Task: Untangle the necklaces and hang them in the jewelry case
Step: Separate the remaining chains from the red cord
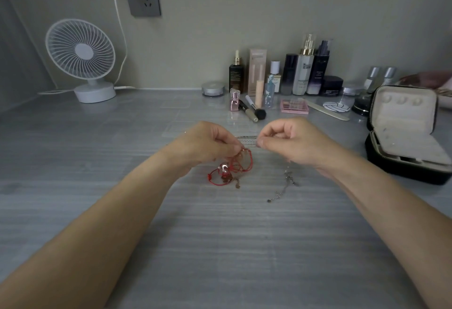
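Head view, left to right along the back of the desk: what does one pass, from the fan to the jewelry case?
white desk fan → silver round compact → dark dropper bottle → tall pink box → pink eyeshadow palette → volleyball-patterned disc → open jewelry case

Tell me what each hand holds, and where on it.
The left hand and right hand each pinch the thin silver chain necklace, stretched between them. The left pinch sits at the tangle with the red cord necklace.
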Motion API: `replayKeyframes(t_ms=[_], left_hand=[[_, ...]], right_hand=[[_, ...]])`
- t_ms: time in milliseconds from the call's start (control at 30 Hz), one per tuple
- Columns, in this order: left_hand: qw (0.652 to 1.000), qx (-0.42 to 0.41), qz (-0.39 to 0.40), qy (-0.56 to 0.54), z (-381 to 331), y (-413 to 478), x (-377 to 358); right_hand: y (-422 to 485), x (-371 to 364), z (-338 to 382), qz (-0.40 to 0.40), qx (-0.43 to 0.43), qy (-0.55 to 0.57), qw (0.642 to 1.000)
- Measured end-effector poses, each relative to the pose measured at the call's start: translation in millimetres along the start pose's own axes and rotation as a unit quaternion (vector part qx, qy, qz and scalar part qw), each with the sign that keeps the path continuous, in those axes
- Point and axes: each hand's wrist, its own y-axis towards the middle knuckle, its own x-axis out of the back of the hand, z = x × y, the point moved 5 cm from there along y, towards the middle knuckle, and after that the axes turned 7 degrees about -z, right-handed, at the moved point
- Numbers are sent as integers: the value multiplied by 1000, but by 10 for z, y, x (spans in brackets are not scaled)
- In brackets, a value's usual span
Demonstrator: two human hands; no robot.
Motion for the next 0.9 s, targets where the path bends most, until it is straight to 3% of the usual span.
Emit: replayKeyframes(t_ms=[167, 367, 667, 900], left_hand=[[1000, -14, -5, -14, -35, -12, -16], [998, -24, 36, 43, -25, -52, -172], [999, -10, -32, -17, -66, -36, -53], [997, 16, -69, -14, -55, -17, -28]], right_hand=[[-18, -72, 2, 39, -15, 34, 999], [-7, -57, 14, 20, -11, 31, 999], [14, 28, 16, -21, -2, 17, 1000], [-23, -69, 99, 14, 62, -11, 998]])
